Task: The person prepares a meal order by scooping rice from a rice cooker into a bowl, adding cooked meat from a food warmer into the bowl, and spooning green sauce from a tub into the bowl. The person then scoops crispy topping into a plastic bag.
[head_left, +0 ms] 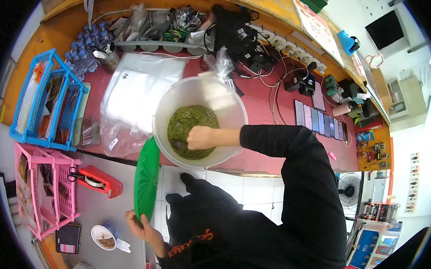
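A white plastic bucket (231,105) stands at the front of the red-topped table, with a mass of crumbled green dried herb (195,117) in its bottom. Inside it, my right hand (201,137) is closed in a fist just over the herb. A small greyish shape shows beside the fingers, too unclear to name, and whatever the fist holds is hidden. My left hand (145,230) grips the lower edge of a green round lid (147,178), which is tilted on its side next to the bucket's left front.
Clear plastic bags (143,84) lie behind the bucket. Left are a blue basket rack (43,106), a pink rack (47,190), a red tape dispenser (101,182) and a food cup (104,236). Several phones (320,121) and cables (277,88) lie to the right.
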Demonstrator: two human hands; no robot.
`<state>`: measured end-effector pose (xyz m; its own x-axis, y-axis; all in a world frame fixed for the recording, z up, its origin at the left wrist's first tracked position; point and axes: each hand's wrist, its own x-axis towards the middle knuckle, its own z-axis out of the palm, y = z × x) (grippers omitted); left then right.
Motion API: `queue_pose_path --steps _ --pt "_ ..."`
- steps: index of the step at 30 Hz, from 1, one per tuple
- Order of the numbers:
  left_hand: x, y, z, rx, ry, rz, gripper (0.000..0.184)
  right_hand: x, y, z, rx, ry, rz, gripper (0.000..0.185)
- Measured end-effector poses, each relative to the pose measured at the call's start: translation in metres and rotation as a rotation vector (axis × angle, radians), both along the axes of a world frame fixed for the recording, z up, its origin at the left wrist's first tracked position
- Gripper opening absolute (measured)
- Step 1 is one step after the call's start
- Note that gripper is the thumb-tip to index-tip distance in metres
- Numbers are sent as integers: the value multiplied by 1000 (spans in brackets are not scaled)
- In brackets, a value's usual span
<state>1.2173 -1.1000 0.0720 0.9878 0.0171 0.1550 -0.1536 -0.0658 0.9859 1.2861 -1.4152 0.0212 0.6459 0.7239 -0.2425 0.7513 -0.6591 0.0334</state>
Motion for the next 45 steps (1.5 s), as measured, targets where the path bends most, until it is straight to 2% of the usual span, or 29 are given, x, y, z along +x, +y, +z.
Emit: queue_pose_path --steps 2,5,10,12,13,15,19,21,22,24,28,34,41,45 --pt "-2 1 -2 22 12 40 15 3 1 8 45 112 -147 4" --pt "-4 -1 0 34 33 26 15 13 -1 29 73 91 -194 4" --pt "-5 -4 -6 23 37 2 14 12 -1 1 81 128 -201 5" --pt "-5 -7 -5 23 31 3 13 21 -9 7 72 575 -359 6" --pt "-5 -10 -1 25 36 2 13 20 -11 10 74 573 -359 6" --pt "-4 -11 0 29 37 5 12 15 -18 21 308 842 -544 7" --pt "-5 -11 -2 3 33 -12 14 9 -32 49 390 947 -651 14" --pt "-6 -11 -2 4 32 4 14 3 -42 61 575 1015 -850 18" --pt "-6 -12 -3 22 14 19 15 0 -47 66 567 1023 -831 18" --pt "-8 -11 -5 43 -1 57 15 -5 -58 77 757 1043 -808 19" --pt "-11 -9 -10 -17 25 49 16 -19 -72 115 862 913 -1011 14" --pt "-12 -13 -5 -34 26 126 15 -39 -103 123 1041 719 -1025 14" --pt "-11 -13 0 26 -11 169 11 -47 -114 111 990 523 -1163 10" --pt "-17 -8 2 37 -8 191 11 -49 -110 121 1011 518 -1220 10"
